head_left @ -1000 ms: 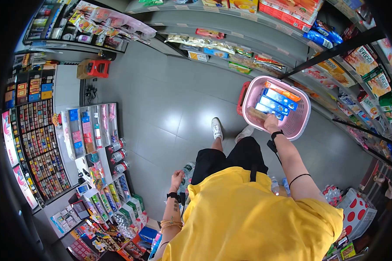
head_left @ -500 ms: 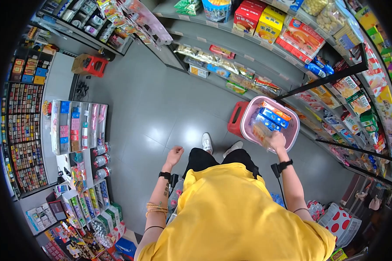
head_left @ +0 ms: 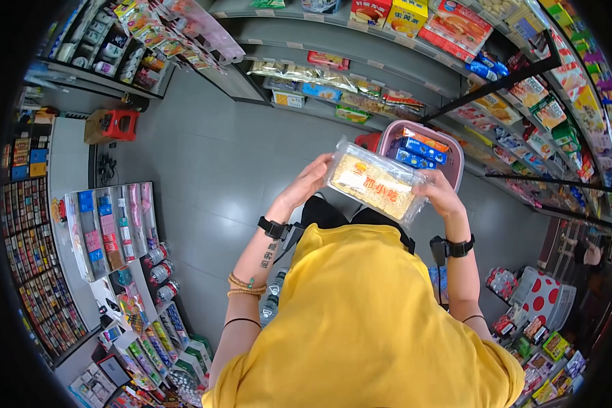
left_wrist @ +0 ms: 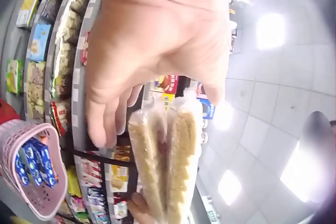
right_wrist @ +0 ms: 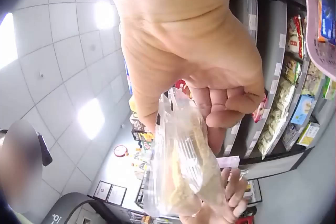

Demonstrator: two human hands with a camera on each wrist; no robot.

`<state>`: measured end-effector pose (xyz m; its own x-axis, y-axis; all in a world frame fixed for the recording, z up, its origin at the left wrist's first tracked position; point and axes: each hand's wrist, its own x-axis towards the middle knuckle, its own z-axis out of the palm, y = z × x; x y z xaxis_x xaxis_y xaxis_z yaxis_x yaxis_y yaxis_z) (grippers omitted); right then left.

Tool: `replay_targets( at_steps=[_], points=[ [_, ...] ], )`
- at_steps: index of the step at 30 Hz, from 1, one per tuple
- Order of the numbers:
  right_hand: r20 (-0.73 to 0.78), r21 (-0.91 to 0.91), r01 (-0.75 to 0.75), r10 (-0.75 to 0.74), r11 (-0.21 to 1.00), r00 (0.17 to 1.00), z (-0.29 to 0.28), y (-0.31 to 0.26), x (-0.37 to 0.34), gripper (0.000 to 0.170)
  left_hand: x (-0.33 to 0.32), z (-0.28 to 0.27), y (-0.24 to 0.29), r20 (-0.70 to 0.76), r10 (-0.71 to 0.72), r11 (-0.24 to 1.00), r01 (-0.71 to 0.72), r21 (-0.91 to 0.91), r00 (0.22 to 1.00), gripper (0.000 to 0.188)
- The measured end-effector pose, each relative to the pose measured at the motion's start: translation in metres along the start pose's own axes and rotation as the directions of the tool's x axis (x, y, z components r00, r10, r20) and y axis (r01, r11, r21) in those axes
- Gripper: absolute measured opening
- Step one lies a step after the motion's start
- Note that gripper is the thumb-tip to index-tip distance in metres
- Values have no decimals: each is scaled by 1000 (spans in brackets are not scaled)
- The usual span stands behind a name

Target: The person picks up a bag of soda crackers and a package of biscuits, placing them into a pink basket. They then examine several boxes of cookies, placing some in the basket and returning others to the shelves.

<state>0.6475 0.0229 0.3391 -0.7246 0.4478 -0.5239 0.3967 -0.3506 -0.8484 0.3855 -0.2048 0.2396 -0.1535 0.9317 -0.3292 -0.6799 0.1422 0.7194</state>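
Note:
In the head view a clear packet of pale yellow snack blocks with red lettering (head_left: 374, 185) is held up level before the yellow shirt. My right hand (head_left: 442, 193) grips its right end, thumb and fingers on opposite sides, as the right wrist view shows at the packet's upper end (right_wrist: 181, 155). My left hand (head_left: 304, 183) is at the left end, fingers spread. In the left wrist view that hand (left_wrist: 157, 40) arches over the packet (left_wrist: 181, 166), thumb and fingers apart; whether it touches the wrapping I cannot tell.
Behind the packet stands a pink basket (head_left: 460, 160) holding blue boxes and an orange one, beside a red one (head_left: 368, 141). Snack shelves (head_left: 306, 54) run along the back and right. A counter display (head_left: 109, 224) and bottles (head_left: 162, 272) are at left.
My right hand has lifted the packet out of the pink basket and brought it toward the body. My left hand has risen from my side to the packet's left end.

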Motion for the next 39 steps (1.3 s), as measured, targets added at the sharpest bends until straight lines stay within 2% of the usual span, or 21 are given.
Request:
replay_targets(
  at_steps=[2,5,6,9,10,13,14,20,23,26,28,29,32,35,36,39],
  points=[
    [90,66,7,-13,998,996,2,7,11,41,-9,9,15,34,-19,992,23,-124,999,64],
    [36,101,4,-8,995,999,18,8,18,47,-19,31,46,-11,43,993,-41,114,999,64],
    [50,171,20,-29,985,998,24,5,20,58,-21,32,49,-47,66,994,-62,94,997,65],
    [83,311,183,-218,933,972,47,-5,14,67,-31,32,52,-137,154,987,-146,63,979,67],
    [91,343,193,-237,919,967,51,0,16,81,-33,29,51,-152,196,980,-187,72,969,67],
    [80,284,258,-291,924,953,65,1,14,87,-38,31,58,-121,301,946,-279,165,946,69],
    [79,201,271,-292,941,953,66,4,16,93,-39,34,62,-96,330,930,-306,205,939,70],
    [66,170,283,-297,944,953,70,-6,16,83,-42,42,63,-100,258,944,-229,239,961,74],
    [-7,83,297,-298,951,955,58,15,19,77,-43,44,63,-52,280,936,-260,239,959,75],
    [-65,108,303,-297,947,953,62,3,7,76,-44,37,54,20,277,947,-276,164,961,62],
    [-73,72,311,-306,948,949,58,8,4,74,-44,36,55,-28,142,978,-145,-152,989,52],
    [-76,53,314,-309,948,948,56,10,2,72,-44,37,54,-37,69,948,-78,-310,997,48],
    [-99,138,293,-282,946,954,54,13,-7,63,-45,48,53,-54,109,981,-116,-153,993,46],
    [-243,270,326,-264,906,934,36,42,2,51,-42,52,50,-49,127,988,-131,-87,991,46],
    [-255,344,350,-272,871,928,30,41,0,41,-43,52,50,-47,136,987,-139,-74,990,46],
    [-208,475,330,-261,816,943,2,45,-10,36,-47,48,54,-51,155,988,-155,-3,987,48]
  ],
)
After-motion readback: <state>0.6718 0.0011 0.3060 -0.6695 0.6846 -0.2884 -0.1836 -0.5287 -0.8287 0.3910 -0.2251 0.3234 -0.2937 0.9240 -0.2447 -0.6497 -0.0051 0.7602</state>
